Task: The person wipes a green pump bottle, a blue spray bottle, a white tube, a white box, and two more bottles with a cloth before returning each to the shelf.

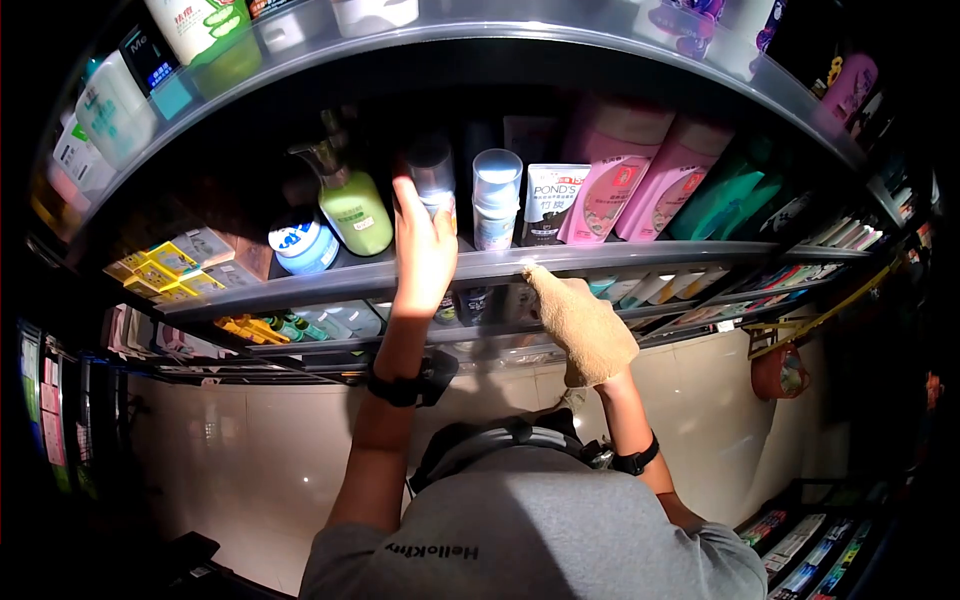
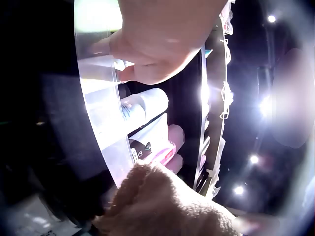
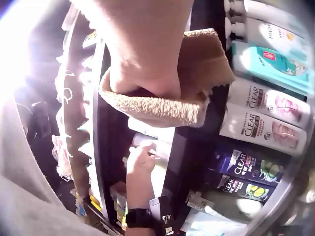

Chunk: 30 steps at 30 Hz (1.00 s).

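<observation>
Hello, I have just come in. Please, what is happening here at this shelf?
A person is at a shelf of toiletries. The left hand holds a bottle that stands between a green pump bottle and a clear-capped bottle. The right hand is inside a tan cloth, which is at the shelf's front edge. The cloth hides its fingers.
</observation>
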### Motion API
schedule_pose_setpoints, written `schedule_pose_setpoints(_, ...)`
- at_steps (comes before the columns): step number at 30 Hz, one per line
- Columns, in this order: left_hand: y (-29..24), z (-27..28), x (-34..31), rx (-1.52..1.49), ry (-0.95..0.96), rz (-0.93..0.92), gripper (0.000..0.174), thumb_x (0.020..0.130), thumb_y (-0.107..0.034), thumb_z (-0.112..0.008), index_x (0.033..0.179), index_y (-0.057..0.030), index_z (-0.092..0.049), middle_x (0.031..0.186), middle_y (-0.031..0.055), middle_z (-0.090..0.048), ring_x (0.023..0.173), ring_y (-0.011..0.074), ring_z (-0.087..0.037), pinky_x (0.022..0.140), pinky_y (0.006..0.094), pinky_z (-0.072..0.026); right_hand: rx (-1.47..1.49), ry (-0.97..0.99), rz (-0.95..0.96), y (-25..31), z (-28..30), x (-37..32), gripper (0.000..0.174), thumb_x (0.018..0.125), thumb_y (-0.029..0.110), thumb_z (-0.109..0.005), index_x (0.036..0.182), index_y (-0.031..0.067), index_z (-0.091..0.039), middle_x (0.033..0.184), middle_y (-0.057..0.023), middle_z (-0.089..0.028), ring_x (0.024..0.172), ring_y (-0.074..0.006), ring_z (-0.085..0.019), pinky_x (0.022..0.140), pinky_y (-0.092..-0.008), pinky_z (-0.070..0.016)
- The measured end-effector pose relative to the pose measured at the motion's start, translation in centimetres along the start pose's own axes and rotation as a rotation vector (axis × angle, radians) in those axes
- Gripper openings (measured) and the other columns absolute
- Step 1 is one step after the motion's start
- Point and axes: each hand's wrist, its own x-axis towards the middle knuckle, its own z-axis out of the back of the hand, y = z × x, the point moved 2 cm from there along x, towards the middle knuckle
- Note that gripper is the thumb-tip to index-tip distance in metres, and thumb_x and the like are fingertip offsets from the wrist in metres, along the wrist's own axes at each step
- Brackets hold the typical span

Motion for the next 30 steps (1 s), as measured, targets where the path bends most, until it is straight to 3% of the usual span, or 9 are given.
schedule_pose_setpoints(3, -0.2, 0.4, -0.3, 0.074, 0.074, 0.074, 0.049, 0.078, -0.004, -0.05, 0.12, 0.0015, -0.024, 0.1, 0.0247, -0.041, 0.09, 0.038, -0.048, 0.078, 0.0397, -0.0381, 0.006, 0.025, -0.04, -0.8, 0.0, -0.3, 0.045, 0.081, 0.016, -0.053, 0.122, 0.0024, -0.038, 0.116, -0.0097, -0.048, 0.102, -0.021, -0.05, 0.087, -0.0327, -0.0397)
schedule_pose_setpoints(6, -0.8, 0.8, -0.3, 0.062, 0.135, 0.155, 0.047, 0.078, -0.005, -0.05, 0.119, 0.0023, -0.026, 0.1, 0.0241, -0.039, 0.093, 0.0391, -0.044, 0.082, 0.0381, -0.0353, 0.717, 0.111, -0.218, -2.5, -0.2, -1.5, 0.045, 0.082, 0.018, -0.052, 0.121, 0.0005, -0.037, 0.115, -0.0103, -0.049, 0.102, -0.0214, -0.05, 0.085, -0.0343, -0.0419)
schedule_pose_setpoints(10, -2.0, 1.3, -0.4, 0.14, 0.125, 0.171, 0.051, 0.076, -0.006, -0.054, 0.12, -0.0002, -0.03, 0.107, 0.0236, -0.036, 0.097, 0.0376, -0.043, 0.084, 0.0372, -0.0353, 0.429, 0.196, -0.187, -7.4, 1.4, -1.6, 0.048, 0.079, 0.014, -0.058, 0.121, 0.0026, -0.039, 0.119, -0.0087, -0.046, 0.106, -0.0166, -0.046, 0.09, -0.0326, -0.0377)
schedule_pose_setpoints(14, -6.4, 3.0, 0.6, 0.109, -0.04, -0.216, 0.036, 0.07, -0.01, -0.061, 0.105, -0.0077, -0.055, 0.112, 0.0172, -0.038, 0.105, 0.0344, -0.035, 0.093, 0.0445, -0.0242, -0.649, 0.126, 0.247, -1.4, 0.2, -1.1, 0.046, 0.072, 0.014, -0.063, 0.114, 0.0045, -0.047, 0.11, -0.0103, -0.052, 0.1, -0.0215, -0.049, 0.086, -0.0331, -0.0383)
schedule_pose_setpoints(15, -7.4, 3.2, 1.3, 0.173, 0.028, -0.284, 0.036, 0.069, -0.013, -0.062, 0.104, -0.0079, -0.056, 0.108, 0.0157, -0.042, 0.104, 0.0326, -0.037, 0.094, 0.0447, -0.0232, -0.65, 0.131, 0.236, -1.5, 0.1, -0.8, 0.046, 0.072, 0.014, -0.063, 0.114, 0.0045, -0.047, 0.11, -0.0103, -0.052, 0.1, -0.0215, -0.049, 0.086, -0.0331, -0.0383)
schedule_pose_setpoints(17, -8.1, 2.7, 2.6, 0.255, 0.136, -0.378, 0.037, 0.068, -0.024, -0.065, 0.099, -0.0065, -0.057, 0.096, 0.0115, -0.049, 0.097, 0.0271, -0.041, 0.091, 0.0454, -0.0247, -0.954, -0.051, 0.437, -1.5, 0.1, -1.4, 0.029, 0.073, 0.021, -0.059, 0.097, 0.0062, -0.056, 0.085, -0.0088, -0.055, 0.08, -0.0239, -0.051, 0.065, -0.0312, -0.0406)
schedule_pose_setpoints(18, -8.0, 2.2, 3.2, 0.339, 0.154, -0.399, 0.039, 0.066, -0.031, -0.067, 0.095, -0.0052, -0.06, 0.091, 0.0099, -0.053, 0.088, 0.0243, -0.046, 0.079, 0.0354, -0.0319, -0.976, -0.085, 0.431, -1.2, 0.2, -1.6, 0.029, 0.073, 0.021, -0.059, 0.097, 0.0062, -0.056, 0.085, -0.0089, -0.055, 0.08, -0.0238, -0.051, 0.065, -0.0313, -0.0408)
schedule_pose_setpoints(21, -7.7, 1.4, 4.0, 0.495, 0.393, -0.277, 0.044, 0.064, -0.04, -0.065, 0.09, -0.0058, -0.061, 0.079, 0.0112, -0.058, 0.079, 0.026, -0.053, 0.075, 0.0333, -0.0351, -0.888, -0.117, 0.315, -0.6, 0.7, -1.8, 0.028, 0.072, 0.021, -0.058, 0.097, 0.0065, -0.056, 0.085, -0.0091, -0.055, 0.079, -0.0236, -0.052, 0.065, -0.0313, -0.0411)
schedule_pose_setpoints(30, -6.4, 1.7, 5.7, 0.169, 0.633, -0.261, 0.026, 0.075, -0.011, -0.056, 0.099, -0.0007, -0.056, 0.092, 0.0163, -0.059, 0.086, 0.0302, -0.056, 0.076, 0.0329, -0.0431, -0.605, -0.158, 0.168, -1.1, 1.3, -2.5, 0.027, 0.072, 0.021, -0.058, 0.095, 0.0073, -0.056, 0.085, -0.0098, -0.055, 0.079, -0.0231, -0.053, 0.066, -0.0314, -0.0423)
